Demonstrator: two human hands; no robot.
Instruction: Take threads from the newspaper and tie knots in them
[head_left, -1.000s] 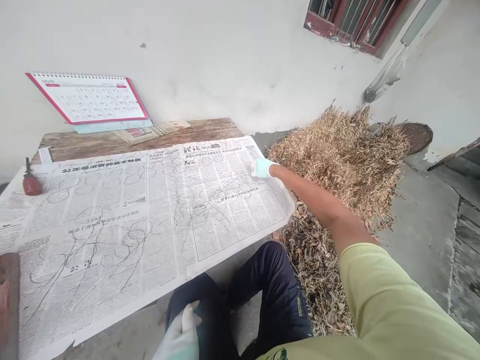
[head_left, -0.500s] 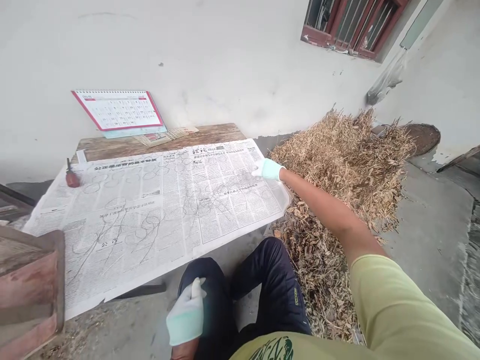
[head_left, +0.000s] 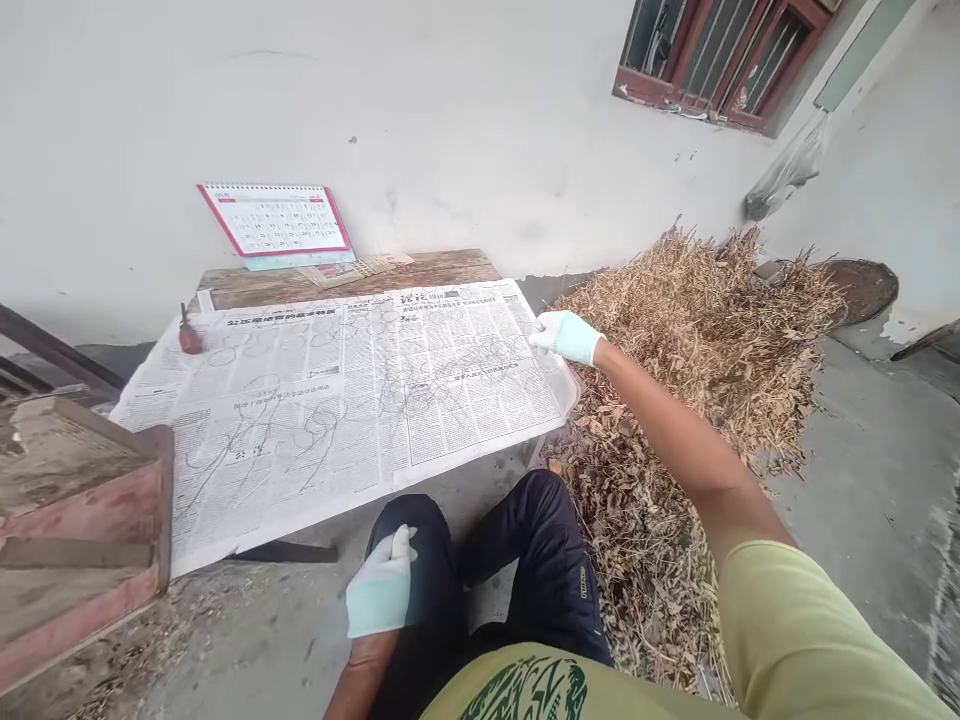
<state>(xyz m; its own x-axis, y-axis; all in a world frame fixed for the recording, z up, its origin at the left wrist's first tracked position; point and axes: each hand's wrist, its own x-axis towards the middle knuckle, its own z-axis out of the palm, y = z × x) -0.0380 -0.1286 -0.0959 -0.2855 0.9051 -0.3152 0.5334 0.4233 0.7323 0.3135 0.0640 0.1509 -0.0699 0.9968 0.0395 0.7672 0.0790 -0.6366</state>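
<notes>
My left hand (head_left: 382,585), in a white glove with a mint cuff, rests on my thigh. Its fingers are curled together, and what they hold, if anything, cannot be made out. Over the right edge of the newspaper (head_left: 375,440), my gloved right hand (head_left: 568,336) has its fingers bent and pressed together; anything between them is too small to see. Thin dark wire-like strands (head_left: 450,375) lie in loose loops and tangles across the newspaper, the densest beside my right hand. A small red-handled tool (head_left: 190,338) with a dark shaft stands on the paper's left side.
The newspaper covers a wooden table (head_left: 435,270) against a white wall. A desk calendar (head_left: 281,220) stands at the back. To the left is a worn wooden stool or chair (head_left: 90,520). Dry straw and leaves (head_left: 697,330) are heaped right of the table, below a barred window (head_left: 720,60).
My right hand has drawn slightly right, toward the table's edge, and its fingers are more bent. My left hand stays on my thigh. The view has shifted a little.
</notes>
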